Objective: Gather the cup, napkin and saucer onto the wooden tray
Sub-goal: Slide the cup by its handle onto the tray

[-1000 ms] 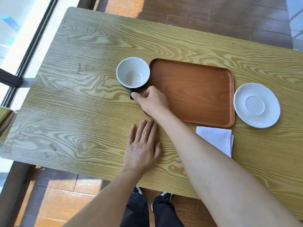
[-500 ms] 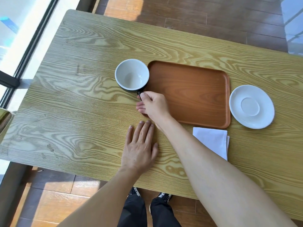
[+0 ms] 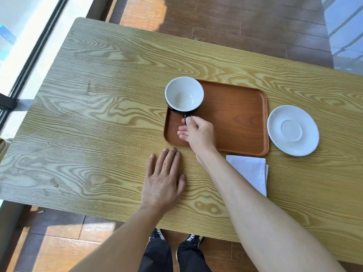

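Over the rectangular brown wooden tray's (image 3: 235, 118) left end, the right hand (image 3: 198, 132) is pinching the black, white-lined cup's (image 3: 184, 94) handle (keep it level), the left hand (image 3: 163, 181) lying flat and empty on the table (image 3: 98, 134).

There is one cup (image 3: 184, 94), one tray (image 3: 235, 118), one saucer (image 3: 292, 130) and one napkin (image 3: 248, 173). All sit on one table (image 3: 98, 134). Two hands show, left hand (image 3: 164, 182) and right hand (image 3: 198, 132).

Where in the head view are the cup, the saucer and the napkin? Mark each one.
cup (image 3: 183, 95): head view, on its white inner bowl.
saucer (image 3: 292, 130): head view, on the round centre well.
napkin (image 3: 249, 171): head view, on the middle of the folded white cloth.
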